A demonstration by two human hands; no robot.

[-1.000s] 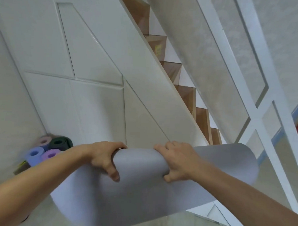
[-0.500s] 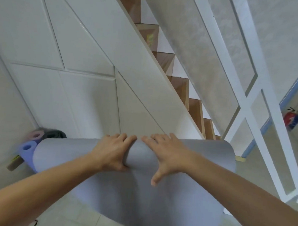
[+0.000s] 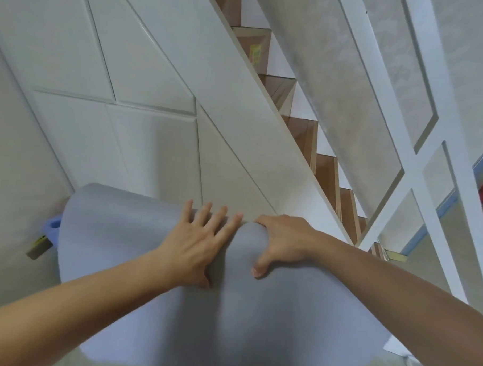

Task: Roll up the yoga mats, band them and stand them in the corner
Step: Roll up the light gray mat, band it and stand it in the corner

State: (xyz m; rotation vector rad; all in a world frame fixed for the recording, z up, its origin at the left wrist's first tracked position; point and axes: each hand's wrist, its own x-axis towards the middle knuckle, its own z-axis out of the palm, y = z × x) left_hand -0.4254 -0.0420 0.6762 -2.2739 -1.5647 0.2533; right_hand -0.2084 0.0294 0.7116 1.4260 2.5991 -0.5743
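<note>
Right hand [image 3: 283, 240]: clamped over the far curled edge of the grey yoga mat [image 3: 137, 250], fingers hooked out of sight behind the fold, thumb [image 3: 258, 268] pressed on the near face. Held so, by judgement, to keep the curl from springing open while the roll is formed.

Left hand [image 3: 197, 246]: laid flat just beside the right, fingers straight and spread on the top of the curl, thumb tucked low against the mat. It presses and grips nothing; its likely job is to push the curl over.

Grey yoga mat: raised in front of the person, its top edge bent away, the sheet hanging down toward the near floor. Rolling looks barely begun; no band is visible.

Rolled mat, blue-violet [image 3: 53, 225]: one end peeks out at the far left corner, behind the grey sheet, next to a small olive object [image 3: 38, 247] too hidden to name.

Background: white panelled cabinet [image 3: 127, 100] under a wooden staircase [image 3: 306, 130]; white lattice railing [image 3: 419, 152] to the right.
</note>
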